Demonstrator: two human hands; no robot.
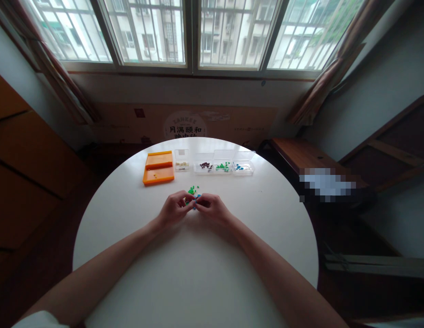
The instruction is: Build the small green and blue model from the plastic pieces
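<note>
My left hand (176, 208) and my right hand (214, 208) meet fingertip to fingertip above the middle of the table. Their fingers are closed in pinches around a small blue piece (194, 200), too small to make out in kind. Red and green bits show between the left fingers, partly hidden by them. Just beyond the fingertips lies a loose group of small green pieces (192, 189) on the white tabletop. Whether each hand grips the same piece is hard to see.
Along the far side of the round white table (194, 282) stand an orange open case (158, 180) with a few yellow bits, a clear box (182, 155) with pale pieces, and a clear divided box (220, 173) with dark, green and blue pieces. A wooden bench (297, 155) stands right.
</note>
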